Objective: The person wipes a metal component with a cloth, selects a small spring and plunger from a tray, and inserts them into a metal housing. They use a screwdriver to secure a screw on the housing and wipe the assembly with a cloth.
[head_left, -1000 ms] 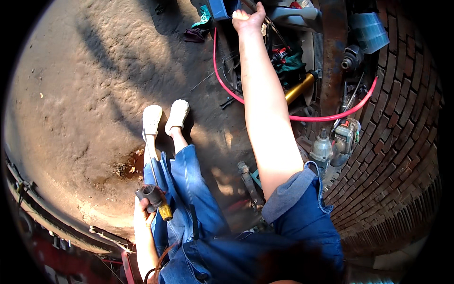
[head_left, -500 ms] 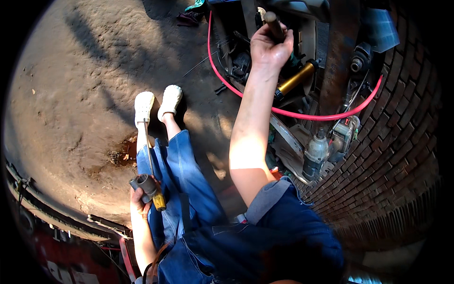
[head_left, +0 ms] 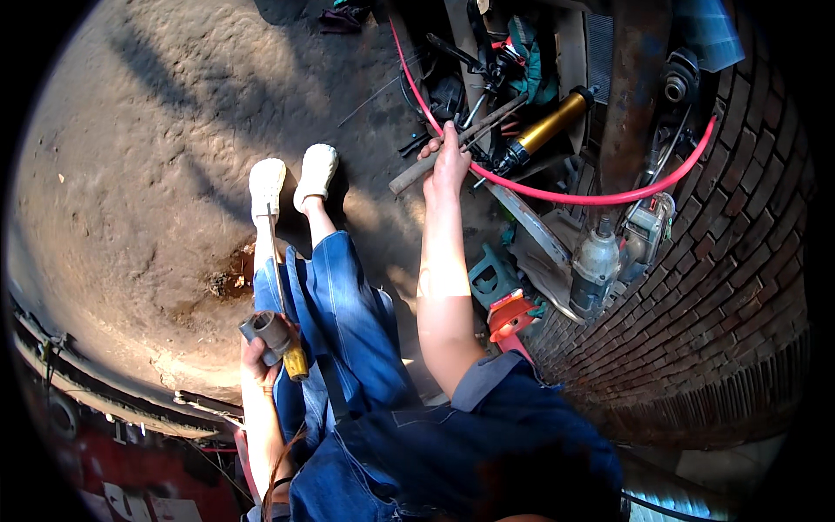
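Observation:
In my left hand (head_left: 259, 361), low over my left leg, are a screwdriver (head_left: 297, 364) with a yellow handle and a long thin shaft, and a grey metal socket (head_left: 275, 331). The screwdriver's shaft points away toward my left shoe. A second grey round piece beside the socket is partly hidden, and I cannot tell if it is separate. My right hand (head_left: 448, 170) is stretched forward, its fingers wrapped round a brownish metal bar (head_left: 409, 177). That bar lies slantwise, thick end at the left, the other end reaching over the tool pile. A pink-red hose (head_left: 557, 197) passes close by the right hand.
Right of the bar lies a gold cylinder (head_left: 557, 122) among jumbled tools. Two power tools, one an impact wrench (head_left: 596, 265), stand by the brick paving (head_left: 661, 322). An orange-red tool (head_left: 511, 315) is near my right elbow. A rusty post (head_left: 635, 96) rises beyond the hose.
My right hand has drawn back nearer and to the left, away from the tool pile. The bar has swung from end-on to lying crosswise. My left hand has hardly moved.

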Motion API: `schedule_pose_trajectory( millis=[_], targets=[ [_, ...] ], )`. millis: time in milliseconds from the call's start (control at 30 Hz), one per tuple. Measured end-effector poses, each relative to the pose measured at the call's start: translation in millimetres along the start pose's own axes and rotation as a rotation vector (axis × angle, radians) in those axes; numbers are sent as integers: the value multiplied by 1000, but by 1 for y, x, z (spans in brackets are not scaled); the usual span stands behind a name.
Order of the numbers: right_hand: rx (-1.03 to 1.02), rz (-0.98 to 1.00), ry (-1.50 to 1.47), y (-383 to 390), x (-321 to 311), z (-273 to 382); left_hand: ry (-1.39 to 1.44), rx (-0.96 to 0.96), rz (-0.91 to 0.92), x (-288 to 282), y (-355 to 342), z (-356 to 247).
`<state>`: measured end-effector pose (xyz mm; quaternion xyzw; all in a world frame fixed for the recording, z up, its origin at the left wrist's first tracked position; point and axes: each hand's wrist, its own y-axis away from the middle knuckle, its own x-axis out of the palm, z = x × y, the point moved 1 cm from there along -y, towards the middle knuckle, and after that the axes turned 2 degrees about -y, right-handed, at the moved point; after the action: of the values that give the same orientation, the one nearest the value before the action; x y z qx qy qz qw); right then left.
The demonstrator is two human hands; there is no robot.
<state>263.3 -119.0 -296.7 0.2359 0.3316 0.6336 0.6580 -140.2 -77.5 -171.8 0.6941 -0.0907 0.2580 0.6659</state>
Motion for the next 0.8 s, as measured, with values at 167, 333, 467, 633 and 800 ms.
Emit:
schedule_pose_trajectory(
  millis=[167, 333, 467, 633, 800],
  targets=[
    [2, 6, 38, 6, -1, -6, -3, 40, -42, -9, 7, -1],
    [103, 152, -151, 12, -11, -5, 60, 4, -71, -17, 12, -2],
    [40, 60, -110, 19, -2, -6, 83, 56, -50, -24, 10, 2],
    [-390, 21, 9, 99, 34, 3, 84, 56, -41, -25, 11, 2],
    [-590, -107, 127, 23, 67, 48, 25, 165, -71, -30, 22, 11]
  ],
)
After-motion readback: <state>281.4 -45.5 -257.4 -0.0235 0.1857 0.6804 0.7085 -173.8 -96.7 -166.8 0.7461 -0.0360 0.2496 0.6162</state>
